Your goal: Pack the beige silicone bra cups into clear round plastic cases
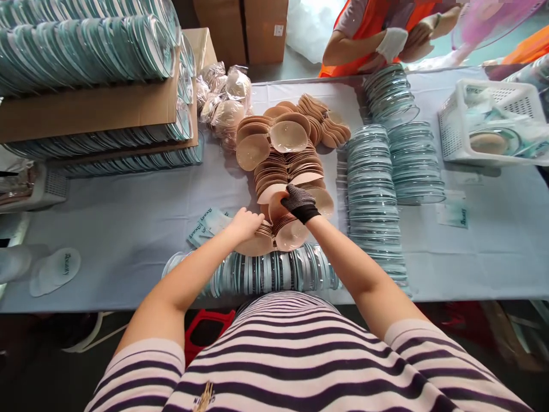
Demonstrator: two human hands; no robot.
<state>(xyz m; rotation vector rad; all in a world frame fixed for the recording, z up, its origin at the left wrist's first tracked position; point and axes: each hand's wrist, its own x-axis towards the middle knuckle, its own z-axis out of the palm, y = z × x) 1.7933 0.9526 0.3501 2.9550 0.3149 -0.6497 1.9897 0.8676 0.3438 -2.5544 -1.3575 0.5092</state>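
A pile of beige stick-on bras (pixel 289 137) with rounded, shiny cups lies in the middle of the table, several stacked inside one another. My left hand (pixel 247 223) is bare and pinches the edge of a bra cup at the near side of the pile. On my right hand (pixel 299 201) is a dark striped glove; its fingers are closed on an upright bra cup (pixel 278 207). A nearer stack of bras (pixel 291 234) lies just below both hands, its cups facing up. My fingers partly cover the cups they grip.
Clear round cases with teal edges (pixel 266 272) line the table's near edge. More stacks of cases (pixel 372 189) rise to the right, beside a white basket (pixel 448 129). At left, cardboard trays (pixel 107 109) carry cases. Wrapped bras (pixel 227 103) and printed cards (pixel 208 224) lie nearby. A co-worker's gloved hand (pixel 392 43) is opposite.
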